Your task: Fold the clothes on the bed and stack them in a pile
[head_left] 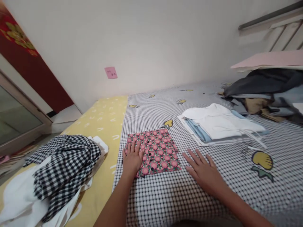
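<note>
The left hand (132,159) lay open on a square floral cloth (159,150). The right hand (204,172) spread empty on the checked sheet (165,197)

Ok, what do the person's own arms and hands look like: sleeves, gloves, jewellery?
Both arms are bare to the picture's bottom edge, no sleeve showing. The left hand and right hand are ungloved, with no ring, watch or bracelet visible.

Matt printed cloth garment (156,151) on checked cotton sheet (189,195).
</note>
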A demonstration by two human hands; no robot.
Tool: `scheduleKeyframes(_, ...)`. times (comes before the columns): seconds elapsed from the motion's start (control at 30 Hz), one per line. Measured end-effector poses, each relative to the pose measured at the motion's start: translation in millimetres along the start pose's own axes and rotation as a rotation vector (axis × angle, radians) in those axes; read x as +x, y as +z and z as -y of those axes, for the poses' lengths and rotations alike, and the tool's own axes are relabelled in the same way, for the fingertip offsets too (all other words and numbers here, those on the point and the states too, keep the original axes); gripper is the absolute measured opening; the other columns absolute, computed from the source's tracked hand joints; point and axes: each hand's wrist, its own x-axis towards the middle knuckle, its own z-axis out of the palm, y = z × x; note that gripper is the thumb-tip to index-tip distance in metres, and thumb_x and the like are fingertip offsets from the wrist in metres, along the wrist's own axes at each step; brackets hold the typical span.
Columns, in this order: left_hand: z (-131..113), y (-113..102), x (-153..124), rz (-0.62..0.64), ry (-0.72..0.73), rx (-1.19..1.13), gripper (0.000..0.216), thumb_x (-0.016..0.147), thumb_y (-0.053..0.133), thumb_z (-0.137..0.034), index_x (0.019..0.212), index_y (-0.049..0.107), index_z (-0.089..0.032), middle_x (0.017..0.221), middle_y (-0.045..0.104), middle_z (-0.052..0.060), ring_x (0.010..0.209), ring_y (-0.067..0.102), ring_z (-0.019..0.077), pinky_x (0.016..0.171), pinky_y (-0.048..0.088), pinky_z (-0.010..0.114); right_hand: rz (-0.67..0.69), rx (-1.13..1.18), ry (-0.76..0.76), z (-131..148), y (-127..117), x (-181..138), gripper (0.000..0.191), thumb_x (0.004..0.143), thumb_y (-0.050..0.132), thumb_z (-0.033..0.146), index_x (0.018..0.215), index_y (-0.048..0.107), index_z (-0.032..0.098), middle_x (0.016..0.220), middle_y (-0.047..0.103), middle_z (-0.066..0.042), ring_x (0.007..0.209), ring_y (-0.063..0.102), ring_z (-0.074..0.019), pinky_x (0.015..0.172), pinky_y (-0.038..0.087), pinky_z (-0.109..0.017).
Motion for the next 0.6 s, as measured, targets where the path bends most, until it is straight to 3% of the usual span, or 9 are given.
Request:
scheduleKeyframes(0.1,2,-8,7,0.086,-0.009,-0.015,0.06,0.099,0.025,-0.052,0.156,0.028,-0.031,0.168,0.016,0.004,0.154,0.015,0.0302,0.121,0.01,0.063,-0.081,0.015,0.021,1,-1,-17,0.056,0.095,0.046,0.046,0.15,0.044,0.036,0.162,0.033,0.0,0.152,0.022,-0.0322,0.121,0.009,-0.062)
scheduleKeyframes(0.27,-7,-53,11,0.199,0.065,-0.008,0.056,0.1,0.028,-0.047,0.152,0.037,-0.028,0.164,0.026,0.013,0.15,0.029,0.0356,0.113,0.028,0.069,-0.101,0.083,0.041,12,-9,-11,0.053,0.096,0.046,0.045,0.148,0.049,0.031,0.159,0.039,-0.004,0.149,0.027,-0.0346,0.12,0.01,-0.062)
scheduleKeyframes(0.37,-28,-75,-13,0.141,0.3,0.034,0.061,0.096,0.046,-0.05,0.153,0.033,-0.035,0.168,0.014,0.007,0.154,0.015,0.0314,0.121,0.012,0.064,-0.121,0.09,0.052,13,-9,-9,0.054,0.097,0.044,0.046,0.149,0.047,0.03,0.16,0.039,-0.004,0.15,0.026,-0.0337,0.12,0.009,-0.061)
scheduleKeyframes(0.43,-42,-75,-38,0.075,0.532,0.087,0.069,0.091,0.059,-0.044,0.154,0.03,-0.039,0.168,0.013,0.004,0.155,0.009,0.0308,0.122,0.003,0.064,-0.147,0.111,0.044,13,-8,-9,0.054,0.098,0.044,0.047,0.149,0.046,0.031,0.16,0.039,-0.004,0.15,0.025,-0.0332,0.12,0.007,-0.061)
scheduleKeyframes(0.5,-51,-66,-59,0.027,0.66,0.146,0.069,0.092,0.057,-0.028,0.154,0.028,-0.038,0.167,0.02,0.008,0.154,0.015,0.031,0.122,0.004,0.066,-0.166,0.129,0.032,14,-8,-10,0.054,0.098,0.044,0.047,0.149,0.047,0.03,0.16,0.039,-0.005,0.15,0.025,-0.0333,0.121,0.006,-0.061)
scheduleKeyframes(0.6,-57,-46,-72,-0.01,0.599,0.222,0.068,0.093,0.041,-0.01,0.155,0.029,-0.036,0.163,0.029,0.012,0.151,0.026,0.0298,0.121,0.011,0.067,-0.159,0.135,0.046,16,-9,-10,0.054,0.097,0.044,0.047,0.148,0.048,0.029,0.159,0.04,-0.005,0.15,0.025,-0.0332,0.121,0.005,-0.06)
